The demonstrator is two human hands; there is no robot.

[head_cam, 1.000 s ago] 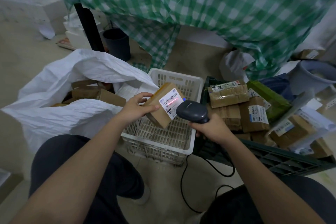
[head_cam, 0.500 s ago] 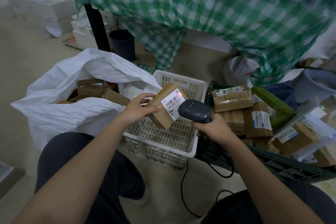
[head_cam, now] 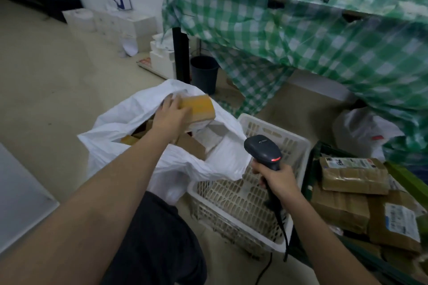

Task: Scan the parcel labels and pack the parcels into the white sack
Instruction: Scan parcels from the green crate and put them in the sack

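Head view shows the white sack [head_cam: 148, 146] at centre left of the frame, its mouth open, with brown parcels [head_cam: 190, 146] lying inside. Above that mouth the left hand [head_cam: 170, 115] grips a tan parcel [head_cam: 199, 107]. At centre right the right hand [head_cam: 279, 178] is wrapped round the handle of a dark scanner [head_cam: 262, 148], held over a white plastic basket [head_cam: 298, 143]. At the right edge, a dark green crate [head_cam: 308, 178] holds stacked labelled parcels [head_cam: 354, 176].
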